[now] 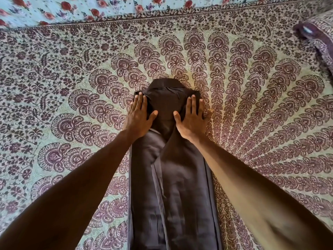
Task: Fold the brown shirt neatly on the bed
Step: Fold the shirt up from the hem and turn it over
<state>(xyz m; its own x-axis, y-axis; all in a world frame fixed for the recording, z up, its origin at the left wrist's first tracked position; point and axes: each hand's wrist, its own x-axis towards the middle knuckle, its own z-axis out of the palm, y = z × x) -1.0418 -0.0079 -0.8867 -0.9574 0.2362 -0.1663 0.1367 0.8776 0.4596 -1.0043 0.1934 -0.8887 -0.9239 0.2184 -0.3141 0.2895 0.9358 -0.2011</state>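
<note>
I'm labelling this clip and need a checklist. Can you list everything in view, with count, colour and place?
brown shirt: one, dark brown, folded into a long narrow strip up the middle of the bed, collar end farthest away.
bedspread: one, pale green with maroon paisley print, under the shirt, filling most of the view.
floral cloth: one, light blue-green with red roses, along the top edge beyond the bedspread.
pillow: one, apparently a pillow, maroon print with purple border, top right corner.
left hand: one, flat on the shirt's left side near the collar, fingers straight.
right hand: one, flat on the shirt's right side, fingers straight.
</note>
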